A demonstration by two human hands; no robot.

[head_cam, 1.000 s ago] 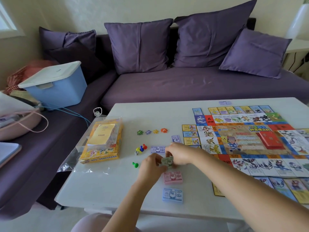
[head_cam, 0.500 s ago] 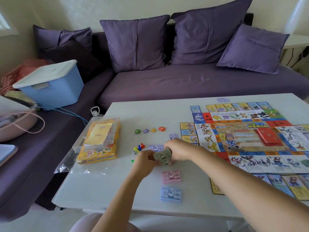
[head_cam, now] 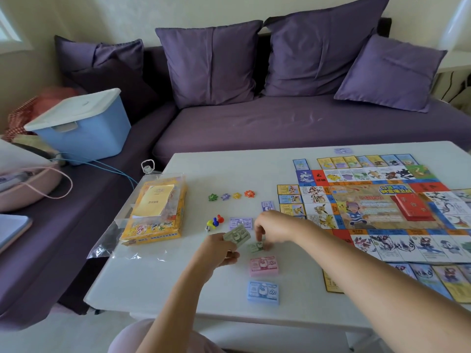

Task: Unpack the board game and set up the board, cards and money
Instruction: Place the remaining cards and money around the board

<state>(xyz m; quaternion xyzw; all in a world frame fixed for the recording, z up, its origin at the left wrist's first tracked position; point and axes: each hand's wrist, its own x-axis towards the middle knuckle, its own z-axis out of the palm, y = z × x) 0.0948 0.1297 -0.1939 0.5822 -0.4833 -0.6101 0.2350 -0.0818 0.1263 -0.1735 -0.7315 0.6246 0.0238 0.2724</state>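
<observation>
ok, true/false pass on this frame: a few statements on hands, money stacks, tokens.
1. The left hand holds green bills. True.
2. The pink stack lies nearer the person than the blue stack. False: the blue stack is nearer.
3. Four star tokens sit in a row on the table. True.
4. The red deck lies off the board. False: it lies on the board.
5. The right hand hangs idle. False: it pinches a green note at the table.

blue notes [head_cam: 262, 293] 500, pink notes [head_cam: 263, 266] 1000
</observation>
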